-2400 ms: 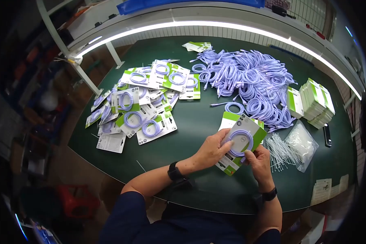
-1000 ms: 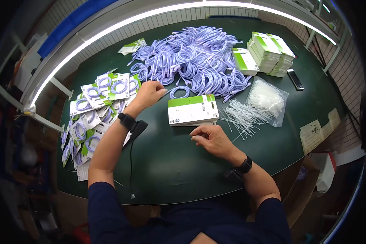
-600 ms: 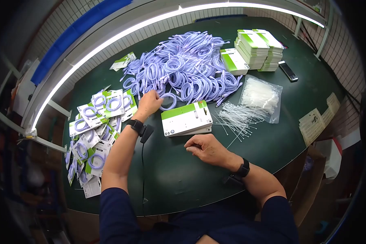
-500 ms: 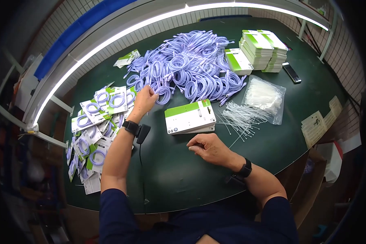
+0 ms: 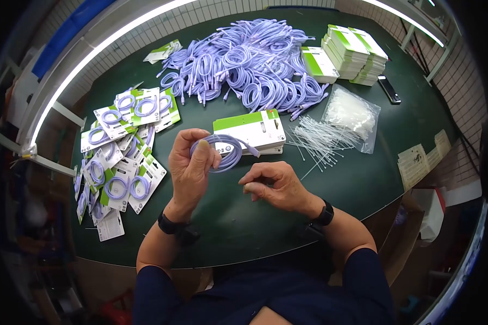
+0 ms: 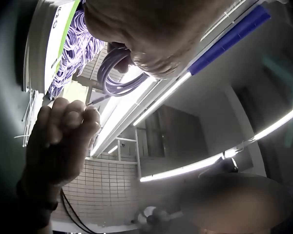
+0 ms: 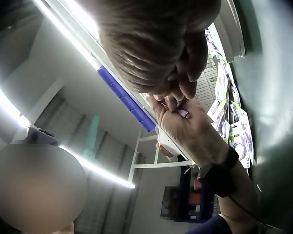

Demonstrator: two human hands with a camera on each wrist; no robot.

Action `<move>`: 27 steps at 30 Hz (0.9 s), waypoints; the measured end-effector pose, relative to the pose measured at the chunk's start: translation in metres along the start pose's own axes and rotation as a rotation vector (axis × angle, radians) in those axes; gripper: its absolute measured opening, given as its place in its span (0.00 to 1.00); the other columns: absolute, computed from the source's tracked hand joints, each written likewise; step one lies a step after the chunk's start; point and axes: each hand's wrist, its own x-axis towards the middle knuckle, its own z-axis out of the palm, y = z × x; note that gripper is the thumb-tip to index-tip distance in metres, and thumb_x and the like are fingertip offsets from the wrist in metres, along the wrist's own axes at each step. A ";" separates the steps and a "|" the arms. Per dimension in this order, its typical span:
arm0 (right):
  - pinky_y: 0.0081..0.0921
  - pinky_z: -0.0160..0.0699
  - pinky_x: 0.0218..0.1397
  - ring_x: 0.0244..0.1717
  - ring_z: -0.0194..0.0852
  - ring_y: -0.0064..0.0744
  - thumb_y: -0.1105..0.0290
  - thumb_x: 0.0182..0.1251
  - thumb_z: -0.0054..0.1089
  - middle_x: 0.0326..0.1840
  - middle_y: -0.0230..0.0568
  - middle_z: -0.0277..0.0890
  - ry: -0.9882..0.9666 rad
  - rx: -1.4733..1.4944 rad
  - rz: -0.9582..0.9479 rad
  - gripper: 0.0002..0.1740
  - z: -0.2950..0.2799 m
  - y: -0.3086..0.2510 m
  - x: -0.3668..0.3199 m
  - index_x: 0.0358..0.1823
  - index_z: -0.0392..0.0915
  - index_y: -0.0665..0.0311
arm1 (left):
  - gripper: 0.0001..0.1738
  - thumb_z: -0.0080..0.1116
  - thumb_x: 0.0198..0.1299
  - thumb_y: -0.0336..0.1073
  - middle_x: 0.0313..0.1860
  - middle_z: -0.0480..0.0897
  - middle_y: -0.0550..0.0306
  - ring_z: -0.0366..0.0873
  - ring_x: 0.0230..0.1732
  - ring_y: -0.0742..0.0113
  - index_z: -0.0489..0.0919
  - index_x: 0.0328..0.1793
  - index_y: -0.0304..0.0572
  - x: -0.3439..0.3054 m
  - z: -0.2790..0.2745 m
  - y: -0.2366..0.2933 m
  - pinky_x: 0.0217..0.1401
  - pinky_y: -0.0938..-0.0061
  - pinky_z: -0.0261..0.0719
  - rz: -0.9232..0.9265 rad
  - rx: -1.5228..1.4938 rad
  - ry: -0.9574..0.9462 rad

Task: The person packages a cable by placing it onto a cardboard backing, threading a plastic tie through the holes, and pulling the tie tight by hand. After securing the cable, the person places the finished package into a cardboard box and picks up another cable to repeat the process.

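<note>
In the head view the left hand point(image 5: 192, 168) pinches a coiled lilac cable point(image 5: 230, 155) between thumb and fingers. The coil hangs over the near left part of a stack of white and green cards point(image 5: 255, 130). Just right of the coil, the right hand point(image 5: 279, 187) has its fingers bent toward its thumb, with nothing seen between them. The left wrist view shows the coil point(image 6: 119, 87) under the left hand point(image 6: 151, 34), a connector end pointing toward the right hand point(image 6: 63, 141). In the right wrist view, fingers largely hide the cable.
A large heap of lilac cables point(image 5: 244, 65) lies at the back. Cards with cables point(image 5: 116, 187) are piled at left. White ties point(image 5: 322, 146), a plastic bag point(image 5: 352, 116), card stacks point(image 5: 350, 54) and a phone point(image 5: 389, 90) lie at right.
From the front of the cable heap, the left hand has come back toward the body with a coil in its grip. The right hand has stayed near the card stack, its fingers still bent.
</note>
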 end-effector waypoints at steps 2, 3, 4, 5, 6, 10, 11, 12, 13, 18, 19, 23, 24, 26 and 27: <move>0.19 0.88 0.38 0.36 0.88 0.23 0.79 0.77 0.67 0.38 0.38 0.87 -0.059 -0.043 -0.097 0.05 -0.001 0.000 0.000 0.49 0.87 0.72 | 0.09 0.55 0.84 0.32 0.28 0.69 0.68 0.62 0.24 0.81 0.75 0.63 0.37 -0.007 0.006 -0.002 0.36 0.76 0.73 -0.007 -0.048 -0.008; 0.19 0.88 0.38 0.36 0.88 0.23 0.79 0.77 0.67 0.38 0.38 0.87 -0.053 -0.038 -0.091 0.05 -0.001 0.000 0.000 0.49 0.87 0.72 | 0.10 0.55 0.85 0.35 0.28 0.68 0.68 0.60 0.24 0.81 0.76 0.63 0.38 -0.009 0.009 -0.002 0.36 0.76 0.72 0.006 -0.088 -0.014; 0.20 0.87 0.37 0.34 0.88 0.23 0.78 0.77 0.67 0.37 0.38 0.87 -0.066 -0.067 -0.121 0.05 -0.001 -0.001 0.000 0.49 0.87 0.71 | 0.11 0.54 0.86 0.38 0.27 0.67 0.69 0.59 0.24 0.81 0.76 0.63 0.39 -0.011 0.011 -0.002 0.35 0.76 0.71 0.021 -0.128 -0.018; 0.20 0.86 0.36 0.32 0.87 0.23 0.78 0.77 0.67 0.37 0.37 0.87 -0.080 -0.097 -0.150 0.05 -0.001 -0.002 0.000 0.49 0.88 0.70 | 0.11 0.54 0.86 0.38 0.27 0.67 0.69 0.59 0.24 0.81 0.76 0.63 0.39 -0.012 0.013 -0.001 0.35 0.76 0.71 0.011 -0.128 -0.015; 0.20 0.85 0.36 0.30 0.87 0.23 0.78 0.76 0.67 0.36 0.37 0.87 -0.094 -0.126 -0.177 0.05 0.000 -0.002 -0.001 0.48 0.88 0.69 | 0.11 0.54 0.86 0.39 0.27 0.66 0.69 0.58 0.24 0.81 0.76 0.63 0.40 -0.012 0.014 0.000 0.35 0.76 0.71 -0.033 -0.169 0.011; 0.22 0.85 0.35 0.30 0.87 0.24 0.78 0.75 0.68 0.36 0.38 0.86 -0.092 -0.141 -0.174 0.05 0.000 -0.002 -0.001 0.48 0.88 0.69 | 0.12 0.53 0.86 0.41 0.27 0.65 0.69 0.58 0.24 0.81 0.78 0.63 0.42 -0.009 0.016 -0.002 0.35 0.76 0.69 -0.153 -0.276 0.093; 0.22 0.85 0.35 0.30 0.87 0.24 0.78 0.75 0.68 0.36 0.38 0.86 -0.092 -0.136 -0.168 0.05 0.000 -0.002 -0.001 0.48 0.88 0.69 | 0.12 0.53 0.87 0.41 0.27 0.65 0.69 0.58 0.24 0.81 0.78 0.62 0.42 -0.008 0.015 -0.003 0.35 0.77 0.69 -0.187 -0.303 0.118; 0.22 0.86 0.35 0.30 0.88 0.25 0.78 0.75 0.68 0.36 0.38 0.87 -0.092 -0.137 -0.159 0.05 -0.001 -0.003 -0.001 0.48 0.88 0.69 | 0.12 0.53 0.87 0.41 0.27 0.64 0.69 0.58 0.24 0.81 0.78 0.62 0.42 -0.008 0.015 -0.004 0.35 0.77 0.68 -0.220 -0.330 0.141; 0.22 0.87 0.35 0.31 0.88 0.26 0.77 0.75 0.69 0.36 0.39 0.87 -0.092 -0.139 -0.151 0.04 -0.001 -0.003 0.000 0.47 0.88 0.69 | 0.12 0.53 0.87 0.41 0.27 0.64 0.69 0.58 0.24 0.81 0.78 0.62 0.42 -0.007 0.013 -0.005 0.35 0.77 0.68 -0.223 -0.331 0.143; 0.22 0.87 0.34 0.32 0.89 0.27 0.77 0.75 0.70 0.37 0.40 0.87 -0.092 -0.134 -0.144 0.04 -0.002 -0.002 0.000 0.47 0.88 0.69 | 0.10 0.53 0.86 0.38 0.31 0.70 0.66 0.65 0.30 0.75 0.77 0.63 0.43 -0.008 0.010 -0.007 0.43 0.72 0.74 -0.227 -0.376 0.130; 0.22 0.87 0.34 0.32 0.89 0.27 0.77 0.75 0.70 0.37 0.40 0.87 -0.096 -0.139 -0.145 0.04 -0.002 -0.002 0.000 0.47 0.88 0.69 | 0.09 0.53 0.86 0.37 0.33 0.73 0.65 0.72 0.33 0.73 0.77 0.63 0.43 -0.007 0.013 -0.006 0.48 0.70 0.77 -0.186 -0.337 0.147; 0.22 0.86 0.34 0.34 0.89 0.27 0.77 0.74 0.71 0.37 0.41 0.87 -0.140 -0.143 -0.135 0.04 -0.002 -0.003 0.000 0.47 0.88 0.70 | 0.12 0.55 0.82 0.29 0.44 0.82 0.58 0.83 0.54 0.62 0.74 0.67 0.42 -0.006 0.027 0.003 0.66 0.62 0.80 -0.064 -0.238 0.225; 0.23 0.87 0.35 0.34 0.90 0.28 0.75 0.76 0.70 0.38 0.41 0.87 -0.161 -0.142 -0.128 0.05 -0.001 -0.003 0.000 0.48 0.88 0.69 | 0.15 0.56 0.81 0.26 0.49 0.85 0.55 0.86 0.62 0.57 0.73 0.69 0.41 -0.007 0.029 0.005 0.72 0.59 0.80 -0.030 -0.204 0.254; 0.25 0.88 0.37 0.35 0.90 0.30 0.71 0.79 0.69 0.38 0.42 0.87 -0.204 -0.140 -0.117 0.08 0.000 -0.002 0.000 0.49 0.87 0.69 | 0.17 0.57 0.79 0.25 0.52 0.86 0.53 0.84 0.66 0.55 0.72 0.70 0.41 -0.011 0.026 -0.002 0.76 0.58 0.78 -0.034 -0.230 0.276; 0.25 0.88 0.37 0.35 0.90 0.30 0.71 0.79 0.69 0.38 0.42 0.87 -0.211 -0.143 -0.118 0.08 0.004 -0.002 0.000 0.49 0.87 0.69 | 0.20 0.59 0.78 0.23 0.55 0.86 0.51 0.83 0.70 0.54 0.70 0.71 0.41 -0.014 0.025 -0.004 0.79 0.57 0.76 -0.048 -0.255 0.294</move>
